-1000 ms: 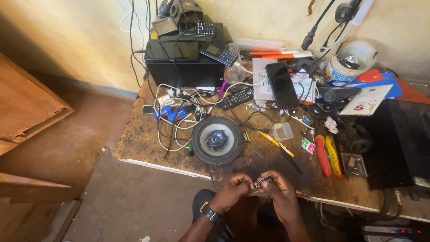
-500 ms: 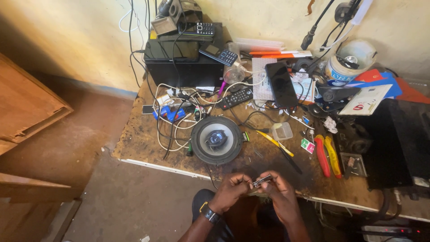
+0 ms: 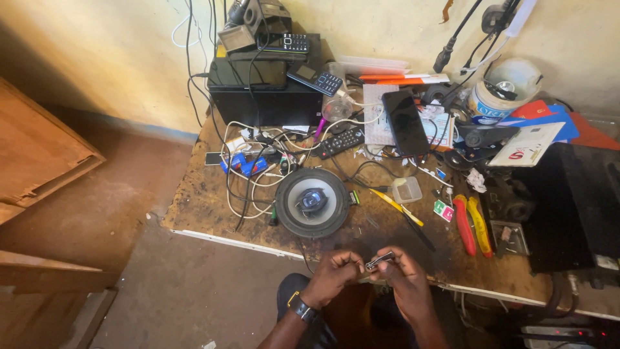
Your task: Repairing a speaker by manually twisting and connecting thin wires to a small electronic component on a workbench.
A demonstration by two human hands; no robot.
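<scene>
- Wooden furniture point(image 3: 39, 148) is seen at 9 o'clock in the frame, well apart from the bench.
- A worn wooden workbench point(image 3: 200, 207) is covered in clutter; its near edge runs across the lower middle.
- A black box point(image 3: 265, 97) is stood at 11 o'clock on the bench, with two keypad phones point(image 3: 294, 44) laid on top.
- White cables and blue clips point(image 3: 242, 161) are tangled just below the box.
- A round speaker point(image 3: 313, 202) is laid face up near the bench's middle, at 12 o'clock from the hands.
- The left hand point(image 3: 332, 278) is closed, fingertips pinched on the left end of a small metal part; a watch is worn on its wrist.
- The small metal part point(image 3: 380, 260) is held between both hands, just over the bench's near edge, at 6 o'clock from the speaker. Its kind cannot be told.
- The right hand point(image 3: 407, 284) is closed too, thumb and fingers gripped on the part's right end.
- A black remote point(image 3: 342, 141) and a dark smartphone point(image 3: 405, 121) are laid at 12 o'clock, beyond the speaker.
- A yellow-handled tool point(image 3: 397, 207) and a small clear plastic box point(image 3: 407, 189) are placed at 1 o'clock from the hands.
- Red and yellow handled pliers point(image 3: 470, 223) are laid at 2 o'clock from the hands.
- A white tub point(image 3: 494, 97) is stood at the back right, near the wall.
- A large black case point(image 3: 568, 207) is set at 3 o'clock on the bench.
</scene>
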